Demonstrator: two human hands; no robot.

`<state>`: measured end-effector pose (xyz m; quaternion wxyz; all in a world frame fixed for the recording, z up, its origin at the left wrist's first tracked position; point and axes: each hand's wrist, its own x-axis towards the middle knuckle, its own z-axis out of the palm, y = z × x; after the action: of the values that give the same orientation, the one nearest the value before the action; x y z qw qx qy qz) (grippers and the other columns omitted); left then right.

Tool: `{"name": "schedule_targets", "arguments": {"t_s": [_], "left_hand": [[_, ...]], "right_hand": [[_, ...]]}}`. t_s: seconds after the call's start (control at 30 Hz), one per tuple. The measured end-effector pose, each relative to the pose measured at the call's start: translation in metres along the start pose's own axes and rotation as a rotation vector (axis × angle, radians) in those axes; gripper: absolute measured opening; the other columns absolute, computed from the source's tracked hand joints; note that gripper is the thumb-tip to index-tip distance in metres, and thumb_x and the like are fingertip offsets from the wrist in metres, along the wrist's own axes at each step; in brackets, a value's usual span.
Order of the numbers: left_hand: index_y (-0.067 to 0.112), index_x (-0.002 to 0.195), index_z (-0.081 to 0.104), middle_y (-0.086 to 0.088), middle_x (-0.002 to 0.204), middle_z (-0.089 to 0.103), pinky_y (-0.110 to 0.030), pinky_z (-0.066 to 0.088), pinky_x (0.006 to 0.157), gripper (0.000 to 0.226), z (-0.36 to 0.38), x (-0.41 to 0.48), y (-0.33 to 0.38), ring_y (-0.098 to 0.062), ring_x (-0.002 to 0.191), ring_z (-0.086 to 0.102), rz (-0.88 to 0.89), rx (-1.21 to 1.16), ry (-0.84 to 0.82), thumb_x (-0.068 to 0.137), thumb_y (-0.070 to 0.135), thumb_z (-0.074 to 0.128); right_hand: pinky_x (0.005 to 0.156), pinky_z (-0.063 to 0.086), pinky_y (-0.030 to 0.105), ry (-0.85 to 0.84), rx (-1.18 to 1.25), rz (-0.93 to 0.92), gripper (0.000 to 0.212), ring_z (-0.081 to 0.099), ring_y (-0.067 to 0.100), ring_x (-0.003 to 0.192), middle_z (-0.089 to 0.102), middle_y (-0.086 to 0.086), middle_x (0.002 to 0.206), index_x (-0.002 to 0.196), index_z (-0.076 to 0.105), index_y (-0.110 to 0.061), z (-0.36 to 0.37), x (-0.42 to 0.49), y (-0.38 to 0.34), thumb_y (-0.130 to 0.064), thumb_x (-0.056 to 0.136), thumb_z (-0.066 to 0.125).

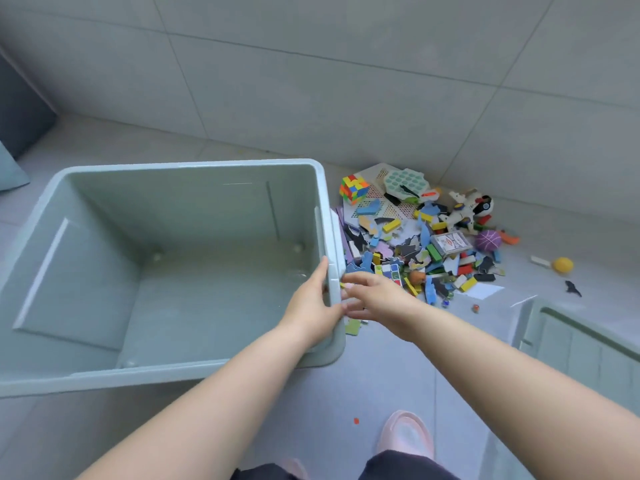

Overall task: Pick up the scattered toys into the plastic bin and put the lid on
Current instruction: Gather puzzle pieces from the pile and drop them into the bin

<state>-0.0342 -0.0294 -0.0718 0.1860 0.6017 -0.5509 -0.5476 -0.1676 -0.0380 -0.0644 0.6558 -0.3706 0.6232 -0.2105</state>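
A large pale green plastic bin [194,166] stands on the floor at left, with nothing inside. My left hand [311,306] grips its right rim, thumb inside the wall. My right hand [374,296] reaches just past that rim, fingers loosely spread over the near edge of the toy pile [426,237]. The pile holds puzzle pieces, coloured blocks, a Rubik's cube [354,188], a card deck [451,243], a purple ball [487,240] and a white toy plane [464,209]. The matching lid [581,344] lies at the right.
A yellow ball [562,265], a white block and a dark piece lie apart to the right of the pile. Grey tiled wall runs behind. A small red bit [356,421] sits on the floor near my pink slipper [407,434]. A dark cushion is at far left.
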Motion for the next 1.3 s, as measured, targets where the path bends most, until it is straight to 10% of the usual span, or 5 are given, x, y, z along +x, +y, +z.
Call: {"name": "schedule_targets", "arguments": {"t_s": [0.47,0.77,0.97,1.1,1.3], "left_hand": [[0.037,0.146,0.001,0.031,0.140,0.025,-0.024,0.036,0.106,0.097,0.014,0.090,0.034,0.008,0.123,0.039,0.065,-0.230,0.182,0.082,0.001,0.065],[0.035,0.145,0.019,0.046,0.121,0.034,-0.007,0.033,0.098,0.079,0.012,0.103,0.029,0.011,0.122,0.040,0.074,-0.202,0.144,0.084,0.015,0.066],[0.025,0.137,0.036,0.008,0.132,0.053,-0.031,0.043,0.101,0.103,-0.044,0.063,0.002,-0.010,0.119,0.053,-0.112,-0.170,0.094,0.047,0.043,0.084],[0.028,0.144,0.019,0.011,0.138,0.040,-0.021,0.032,0.093,0.096,-0.069,0.021,-0.026,-0.011,0.122,0.044,-0.185,0.011,0.200,0.070,0.021,0.079],[0.027,0.146,0.015,0.010,0.147,0.032,-0.025,0.037,0.098,0.085,-0.059,0.007,-0.020,-0.009,0.122,0.046,-0.212,0.453,0.020,0.079,0.055,0.058]], "right_hand": [[0.101,0.037,0.038,0.431,-0.814,0.104,0.089,0.035,0.037,0.128,0.014,0.017,0.148,0.147,0.007,-0.029,-0.086,0.171,0.107,-0.040,0.081,0.066],[0.090,0.048,0.034,0.702,0.052,-0.217,0.071,0.058,0.017,0.103,0.047,0.009,0.130,0.135,0.024,-0.029,-0.099,0.124,0.033,-0.025,0.080,0.068],[0.074,0.052,0.027,0.111,-0.370,-0.759,0.068,0.062,0.009,0.089,0.053,-0.012,0.108,0.122,0.032,-0.032,-0.026,0.037,-0.075,-0.019,0.070,0.074],[0.067,0.036,0.032,-0.041,-1.348,-0.577,0.053,0.057,0.031,0.101,0.048,0.006,0.116,0.120,0.038,-0.018,0.039,0.074,-0.055,-0.026,0.076,0.066],[0.081,0.040,0.032,-0.160,-1.253,-0.234,0.044,0.052,0.030,0.114,0.054,0.013,0.126,0.123,0.048,-0.007,0.042,0.090,-0.042,-0.039,0.092,0.046]]}}
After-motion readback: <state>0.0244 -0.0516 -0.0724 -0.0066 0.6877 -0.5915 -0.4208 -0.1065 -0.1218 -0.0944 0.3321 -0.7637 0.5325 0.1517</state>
